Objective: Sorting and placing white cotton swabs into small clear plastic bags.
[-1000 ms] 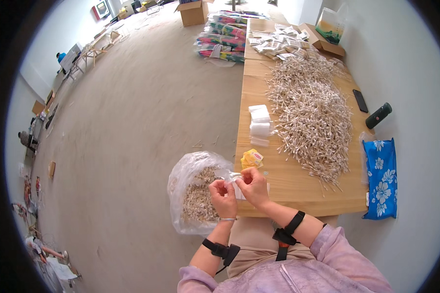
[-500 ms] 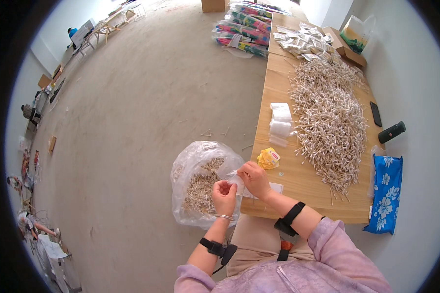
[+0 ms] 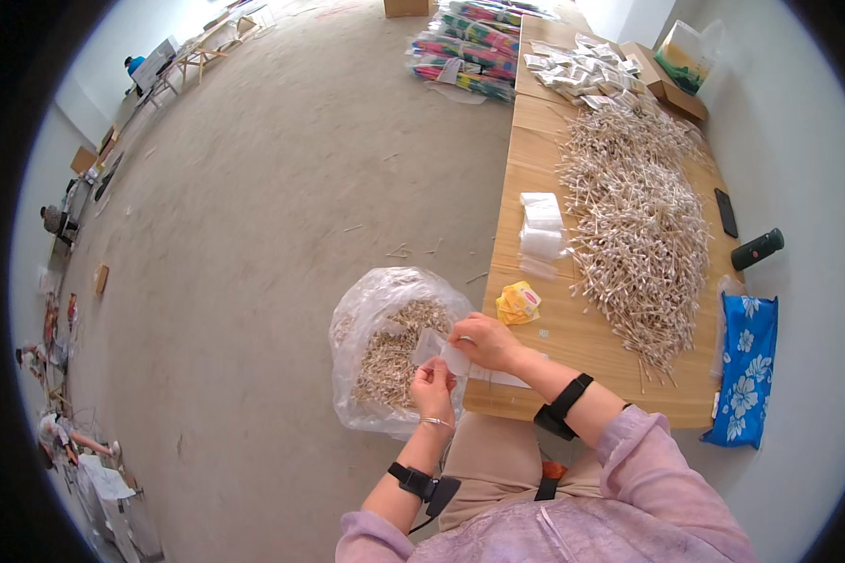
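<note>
Both hands pinch a small clear plastic bag above the rim of a big see-through sack. My left hand has its fingers closed on the bag's lower side. At its upper right, my right hand grips the bag near the table corner. Inside the sack lies a heap of cotton swabs. A larger pile of cotton swabs covers much of the wooden table. Yellow cards lie just beyond my right hand. Whether the small bag holds anything is hard to make out.
A stack of clear bags lies by the table's left edge. Filled packets sit at the far end. Along the wall are a phone, a dark green bottle and a blue flowered pouch. Colourful wrapped bundles stand behind.
The small bag now shows spread out between my hands. My right hand has shifted slightly left, and my left hand has moved a little lower.
</note>
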`<state>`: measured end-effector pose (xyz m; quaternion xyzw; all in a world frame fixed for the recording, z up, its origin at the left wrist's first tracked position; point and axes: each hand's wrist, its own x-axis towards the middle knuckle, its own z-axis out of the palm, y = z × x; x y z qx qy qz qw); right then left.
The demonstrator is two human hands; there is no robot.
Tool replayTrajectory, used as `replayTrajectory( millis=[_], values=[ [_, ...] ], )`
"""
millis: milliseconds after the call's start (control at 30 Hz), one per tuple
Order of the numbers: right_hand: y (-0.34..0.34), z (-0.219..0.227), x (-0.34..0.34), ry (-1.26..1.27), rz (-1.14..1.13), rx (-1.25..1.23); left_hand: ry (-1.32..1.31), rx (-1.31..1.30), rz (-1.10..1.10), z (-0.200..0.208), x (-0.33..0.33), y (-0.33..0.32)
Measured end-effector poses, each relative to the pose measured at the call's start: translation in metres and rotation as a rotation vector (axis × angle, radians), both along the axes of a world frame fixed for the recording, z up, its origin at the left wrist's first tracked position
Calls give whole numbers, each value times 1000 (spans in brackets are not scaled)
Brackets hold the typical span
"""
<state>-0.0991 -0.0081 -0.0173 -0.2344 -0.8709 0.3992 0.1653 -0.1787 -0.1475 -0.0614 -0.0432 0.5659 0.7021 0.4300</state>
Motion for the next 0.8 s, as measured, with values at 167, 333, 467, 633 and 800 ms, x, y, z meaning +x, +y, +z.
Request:
replayTrajectory(
  millis=[167,333,467,633,800],
  values=[
    [-3,3,19,85,-210,-187,54,-30,-47,-1,20,0],
    [-13,1,4,-13,-207,78,94,-32,-32,2,19,3],
    [-7,-14,4,-9,-239,135,44,-68,-19,1,21,3],
    [-5,-20,8,77,-160,117,186,-103,-113,-15,27,-11],
    [2,-17,15,69,-113,76,271,-157,-139,3,35,-5]
  ],
)
